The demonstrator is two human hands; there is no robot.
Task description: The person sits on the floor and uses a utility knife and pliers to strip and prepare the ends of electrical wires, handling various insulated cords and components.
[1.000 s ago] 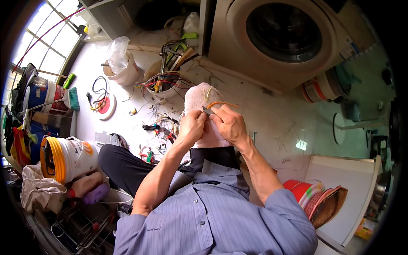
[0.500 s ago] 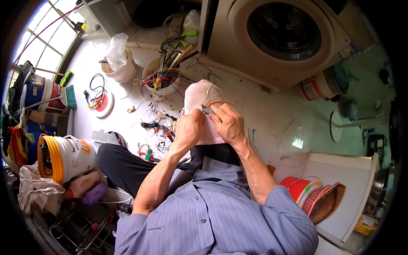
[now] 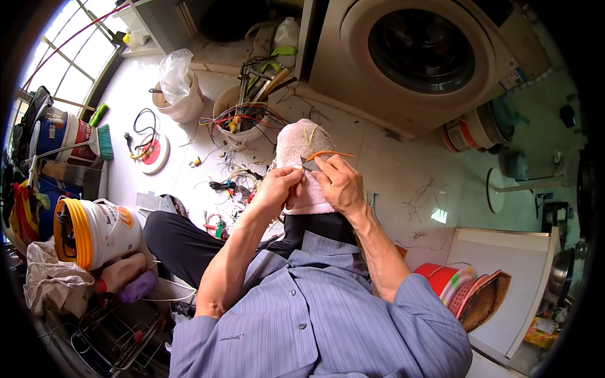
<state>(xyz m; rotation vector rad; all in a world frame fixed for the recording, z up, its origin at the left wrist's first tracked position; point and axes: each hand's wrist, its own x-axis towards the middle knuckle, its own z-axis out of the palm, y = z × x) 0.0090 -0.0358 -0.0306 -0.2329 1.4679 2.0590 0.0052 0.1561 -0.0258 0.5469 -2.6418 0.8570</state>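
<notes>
From where I stand, the seated person (image 3: 271,321) holds both hands out at 12 o'clock. The left hand (image 3: 279,189) pinches narrow, on what I cannot tell. The right hand (image 3: 340,186) grips a dark blade (image 3: 310,164) above a pink cloth (image 3: 299,143), an orange strip (image 3: 332,153) curving beside it. Beyond, at 11 o'clock, stands 1 bucket (image 3: 249,136) of tools (image 3: 272,86); farther, at 1 o'clock, a washing machine (image 3: 421,50).

right hand (image 3: 341,184) hiding its palm, washing machine (image 3: 416,57) cut off above
</notes>
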